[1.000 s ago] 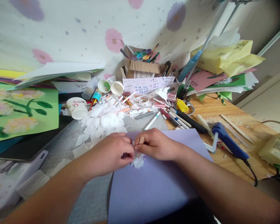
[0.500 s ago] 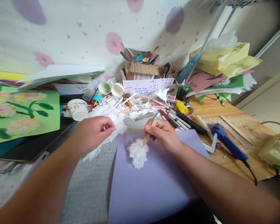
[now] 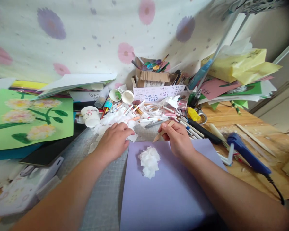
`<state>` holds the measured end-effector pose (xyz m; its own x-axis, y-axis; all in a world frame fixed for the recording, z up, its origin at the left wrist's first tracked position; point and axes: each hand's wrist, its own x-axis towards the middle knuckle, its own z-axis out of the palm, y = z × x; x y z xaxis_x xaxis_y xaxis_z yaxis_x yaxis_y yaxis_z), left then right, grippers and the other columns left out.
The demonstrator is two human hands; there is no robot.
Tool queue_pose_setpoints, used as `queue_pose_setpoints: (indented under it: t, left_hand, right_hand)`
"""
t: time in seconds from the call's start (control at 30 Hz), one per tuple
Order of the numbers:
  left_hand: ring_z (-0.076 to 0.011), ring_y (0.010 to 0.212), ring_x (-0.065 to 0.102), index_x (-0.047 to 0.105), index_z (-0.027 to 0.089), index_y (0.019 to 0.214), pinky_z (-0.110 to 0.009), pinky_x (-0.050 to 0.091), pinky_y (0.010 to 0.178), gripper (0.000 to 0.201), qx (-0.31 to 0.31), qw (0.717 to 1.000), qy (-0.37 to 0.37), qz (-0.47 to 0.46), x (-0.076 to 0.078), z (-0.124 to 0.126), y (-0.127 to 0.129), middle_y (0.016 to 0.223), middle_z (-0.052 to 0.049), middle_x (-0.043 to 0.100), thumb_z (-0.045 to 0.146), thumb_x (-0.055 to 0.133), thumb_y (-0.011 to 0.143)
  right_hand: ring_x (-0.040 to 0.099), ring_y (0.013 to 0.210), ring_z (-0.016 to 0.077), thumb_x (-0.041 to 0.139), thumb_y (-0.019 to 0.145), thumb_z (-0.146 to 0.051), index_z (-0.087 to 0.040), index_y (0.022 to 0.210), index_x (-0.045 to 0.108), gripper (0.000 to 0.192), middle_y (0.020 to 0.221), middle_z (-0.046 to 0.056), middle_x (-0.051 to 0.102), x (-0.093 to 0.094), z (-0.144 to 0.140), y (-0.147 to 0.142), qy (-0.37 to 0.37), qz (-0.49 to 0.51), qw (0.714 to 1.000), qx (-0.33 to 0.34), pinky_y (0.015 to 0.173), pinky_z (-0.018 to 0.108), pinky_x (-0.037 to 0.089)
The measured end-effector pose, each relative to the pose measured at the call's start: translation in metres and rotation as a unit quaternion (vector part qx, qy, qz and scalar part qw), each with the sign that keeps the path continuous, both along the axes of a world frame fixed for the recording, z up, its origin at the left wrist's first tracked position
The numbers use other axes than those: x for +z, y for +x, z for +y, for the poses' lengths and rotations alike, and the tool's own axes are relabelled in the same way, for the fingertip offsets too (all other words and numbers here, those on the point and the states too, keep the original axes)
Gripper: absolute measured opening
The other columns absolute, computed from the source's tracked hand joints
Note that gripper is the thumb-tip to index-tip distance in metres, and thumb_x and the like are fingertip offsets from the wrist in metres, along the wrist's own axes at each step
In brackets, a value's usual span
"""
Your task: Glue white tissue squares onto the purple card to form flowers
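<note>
White tissue clump [image 3: 149,161] laid on lilac paper sheet [image 3: 163,192], near its top edge. Wooden stick [image 3: 163,131] pinched in right hand [image 3: 178,138], just above clump. Left hand [image 3: 114,141] pressed, fingers curled, onto loose tissue pieces [image 3: 110,121] on tabletop [image 3: 250,122].

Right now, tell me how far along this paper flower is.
Done: one white tissue tuft sits on the purple sheet. In hand: the right hand pinches a small wooden stick; the left hand rests on the loose tissue pieces. Left: most of the sheet is bare, unlike the green flower picture.
</note>
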<state>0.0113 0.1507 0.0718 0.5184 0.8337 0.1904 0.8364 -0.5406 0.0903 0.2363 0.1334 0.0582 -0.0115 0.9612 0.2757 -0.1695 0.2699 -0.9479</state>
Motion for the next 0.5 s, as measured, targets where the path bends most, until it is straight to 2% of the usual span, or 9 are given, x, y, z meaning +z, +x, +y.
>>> queue_pose_setpoints:
  t: [0.1,0.17,0.23,0.37,0.5]
  left_hand:
    - [-0.0221,0.086,0.049,0.070,0.023,0.079,-0.035,0.041,0.075,0.017,-0.013,1.000,0.019,-0.003,-0.001,0.005,-0.001,0.091,-0.004,0.060,0.017,0.054,0.078]
    - [-0.0212,0.084,0.050,0.069,0.022,0.075,-0.034,0.041,0.076,0.016,-0.015,0.999,0.021,-0.026,0.000,0.007,-0.002,0.087,-0.004,0.061,0.019,0.053,0.079]
    - [-0.0209,0.085,0.051,0.069,0.021,0.076,-0.034,0.041,0.078,0.016,-0.008,0.998,0.016,-0.061,0.001,0.006,-0.002,0.085,-0.004,0.061,0.022,0.053,0.080]
    - [-0.0193,0.085,0.055,0.066,0.020,0.075,-0.033,0.042,0.078,0.015,-0.002,0.991,-0.016,-0.135,0.008,-0.004,0.004,0.084,-0.002,0.062,0.027,0.054,0.081]
    - [-0.0158,0.078,0.057,0.063,0.020,0.075,-0.029,0.043,0.072,0.014,0.001,0.980,-0.057,-0.190,0.015,-0.017,0.013,0.081,0.000,0.062,0.026,0.052,0.081]
  right_hand:
    - [0.044,0.047,0.0082,0.062,0.079,-0.039,-0.017,0.059,0.054,0.031,0.058,-0.001,0.055,0.007,-0.003,0.006,-0.007,-0.055,0.993,0.104,0.045,0.022,0.034]
    - [0.043,0.046,0.0082,0.062,0.079,-0.039,-0.017,0.058,0.053,0.032,0.054,-0.002,0.052,0.013,-0.005,0.011,-0.014,-0.111,0.976,0.188,0.044,0.022,0.033]
    - [0.041,0.045,0.0077,0.060,0.081,-0.038,-0.016,0.059,0.053,0.031,0.051,-0.004,0.049,0.017,-0.007,0.014,-0.017,-0.155,0.958,0.242,0.043,0.021,0.031]
    - [0.043,0.047,0.0070,0.057,0.084,-0.035,-0.015,0.062,0.052,0.030,0.053,-0.004,0.051,0.019,-0.010,0.013,-0.020,-0.187,0.938,0.291,0.045,0.020,0.033]
    - [0.044,0.049,0.0070,0.059,0.084,-0.036,-0.015,0.063,0.052,0.030,0.054,-0.004,0.050,0.017,-0.012,0.006,-0.011,-0.166,0.937,0.308,0.049,0.020,0.037]
